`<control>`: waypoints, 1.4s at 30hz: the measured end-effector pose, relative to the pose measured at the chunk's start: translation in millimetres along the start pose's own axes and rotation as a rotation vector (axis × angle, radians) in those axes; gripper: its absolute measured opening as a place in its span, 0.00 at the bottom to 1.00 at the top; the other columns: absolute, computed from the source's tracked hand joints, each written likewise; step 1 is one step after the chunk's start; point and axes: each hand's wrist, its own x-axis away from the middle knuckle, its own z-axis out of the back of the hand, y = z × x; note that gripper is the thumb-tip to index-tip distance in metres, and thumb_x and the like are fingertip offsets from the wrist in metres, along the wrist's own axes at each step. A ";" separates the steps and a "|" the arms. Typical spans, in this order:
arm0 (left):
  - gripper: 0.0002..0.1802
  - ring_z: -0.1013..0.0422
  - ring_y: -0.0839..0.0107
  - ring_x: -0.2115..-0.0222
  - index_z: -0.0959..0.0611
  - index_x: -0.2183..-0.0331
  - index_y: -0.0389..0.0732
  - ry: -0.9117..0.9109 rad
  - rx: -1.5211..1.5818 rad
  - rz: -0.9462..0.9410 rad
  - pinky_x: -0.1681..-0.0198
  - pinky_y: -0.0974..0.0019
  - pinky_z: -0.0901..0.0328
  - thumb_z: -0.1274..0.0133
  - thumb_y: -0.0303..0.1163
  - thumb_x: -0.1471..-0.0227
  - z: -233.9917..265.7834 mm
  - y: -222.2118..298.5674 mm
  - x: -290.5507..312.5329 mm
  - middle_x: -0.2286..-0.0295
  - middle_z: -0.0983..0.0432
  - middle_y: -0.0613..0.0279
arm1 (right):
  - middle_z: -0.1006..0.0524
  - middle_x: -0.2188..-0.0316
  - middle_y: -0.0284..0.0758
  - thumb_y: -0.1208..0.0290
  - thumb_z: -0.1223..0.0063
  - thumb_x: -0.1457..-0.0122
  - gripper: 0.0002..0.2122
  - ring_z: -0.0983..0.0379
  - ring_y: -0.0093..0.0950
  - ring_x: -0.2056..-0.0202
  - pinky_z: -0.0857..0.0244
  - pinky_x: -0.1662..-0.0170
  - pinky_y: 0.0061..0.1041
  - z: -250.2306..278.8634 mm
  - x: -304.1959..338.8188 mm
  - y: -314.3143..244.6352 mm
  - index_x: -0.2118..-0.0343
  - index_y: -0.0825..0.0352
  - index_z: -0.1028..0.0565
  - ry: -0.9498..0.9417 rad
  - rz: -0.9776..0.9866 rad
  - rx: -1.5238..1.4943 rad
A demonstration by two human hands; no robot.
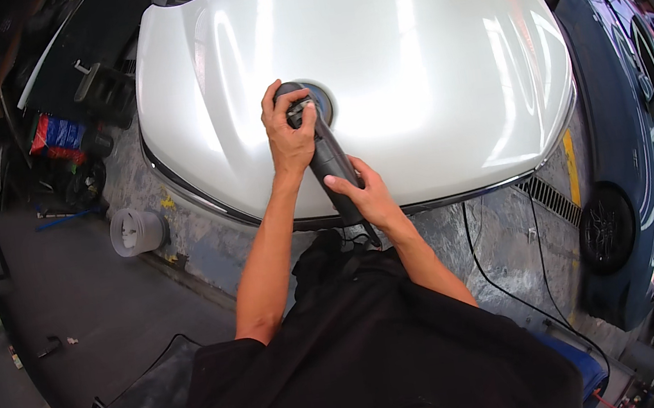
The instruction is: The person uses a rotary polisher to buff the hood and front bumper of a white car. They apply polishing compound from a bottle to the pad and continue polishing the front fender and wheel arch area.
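Observation:
A dark grey polisher lies slantwise over a glossy white car hood. Its round pad shows at the right of the tool's head and appears to rest on the paint, left of the hood's middle. My left hand is closed over that head, the fingers curled round its top. Further back, near the hood's front edge, my right hand wraps the polisher's body, thumb on top. The tool's rear end reaches past the edge toward my body. Bright light streaks reflect in the hood.
Black cables hang and run along the floor at the right, by a drain grate. A dark blue car stands at the right. To the left are a whitish bucket, a dark seat and a red-and-blue package.

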 end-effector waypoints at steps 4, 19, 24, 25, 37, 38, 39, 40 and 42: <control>0.13 0.32 0.51 0.39 0.11 0.55 0.45 -0.085 0.020 -0.016 0.37 0.50 0.34 0.37 0.32 0.43 -47.1 33.4 17.9 0.35 0.35 0.53 | 0.20 0.57 0.41 0.55 0.31 0.37 0.35 0.21 0.27 0.60 0.27 0.56 0.27 41.8 24.7 11.8 0.35 0.75 0.31 0.085 0.032 -0.092; 0.15 0.44 0.38 0.33 0.10 0.57 0.46 -0.315 0.131 -0.185 0.30 0.39 0.44 0.37 0.36 0.48 -204.1 113.8 95.3 0.35 0.35 0.46 | 0.21 0.66 0.35 0.59 0.36 0.34 0.23 0.20 0.26 0.72 0.24 0.68 0.25 169.8 112.0 39.2 0.45 0.72 0.26 0.315 0.073 -0.304; 0.16 0.45 0.36 0.32 0.13 0.56 0.46 -0.387 0.140 -0.270 0.29 0.37 0.45 0.38 0.36 0.48 -222.2 126.2 133.1 0.37 0.34 0.45 | 0.17 0.64 0.41 0.52 0.44 0.29 0.22 0.17 0.30 0.70 0.20 0.68 0.29 189.7 137.4 66.9 0.46 0.67 0.28 0.338 0.067 -0.262; 0.16 0.44 0.35 0.33 0.13 0.56 0.46 -0.398 0.146 -0.283 0.29 0.37 0.45 0.37 0.35 0.48 -222.2 127.9 141.7 0.38 0.34 0.46 | 0.17 0.64 0.40 0.51 0.45 0.28 0.22 0.17 0.29 0.70 0.20 0.68 0.29 191.9 143.1 71.7 0.46 0.67 0.28 0.330 0.054 -0.263; 0.21 0.47 0.35 0.31 0.15 0.52 0.50 -0.437 0.081 -0.274 0.29 0.36 0.45 0.30 0.37 0.48 -135.3 98.3 212.6 0.33 0.41 0.47 | 0.18 0.66 0.41 0.48 0.46 0.29 0.25 0.19 0.32 0.71 0.22 0.66 0.31 143.5 179.7 155.6 0.46 0.69 0.27 0.286 -0.062 -0.179; 0.21 0.47 0.35 0.31 0.15 0.52 0.50 -0.443 0.074 -0.267 0.29 0.36 0.45 0.30 0.37 0.49 -124.6 94.3 214.3 0.33 0.41 0.47 | 0.18 0.66 0.41 0.48 0.45 0.30 0.25 0.19 0.32 0.71 0.22 0.66 0.31 135.0 179.4 161.0 0.46 0.69 0.28 0.280 -0.057 -0.163; 0.21 0.47 0.35 0.31 0.15 0.52 0.51 -0.445 0.068 -0.259 0.29 0.36 0.45 0.30 0.36 0.49 -113.4 90.2 216.8 0.34 0.41 0.48 | 0.18 0.67 0.41 0.48 0.44 0.31 0.26 0.19 0.31 0.71 0.23 0.66 0.31 126.6 179.2 165.5 0.45 0.70 0.28 0.283 -0.051 -0.150; 0.21 0.47 0.35 0.31 0.15 0.52 0.51 -0.448 0.062 -0.253 0.29 0.36 0.45 0.30 0.36 0.49 -102.0 85.6 218.3 0.34 0.41 0.48 | 0.18 0.66 0.41 0.48 0.44 0.31 0.27 0.19 0.31 0.71 0.23 0.66 0.31 118.1 178.8 169.8 0.45 0.70 0.28 0.268 -0.059 -0.142; 0.22 0.48 0.35 0.31 0.15 0.52 0.51 -0.433 0.046 -0.226 0.29 0.37 0.45 0.29 0.36 0.49 -77.1 74.8 220.2 0.34 0.42 0.49 | 0.18 0.66 0.42 0.48 0.43 0.31 0.27 0.19 0.32 0.71 0.22 0.66 0.32 99.4 179.4 176.2 0.44 0.70 0.28 0.238 -0.079 -0.127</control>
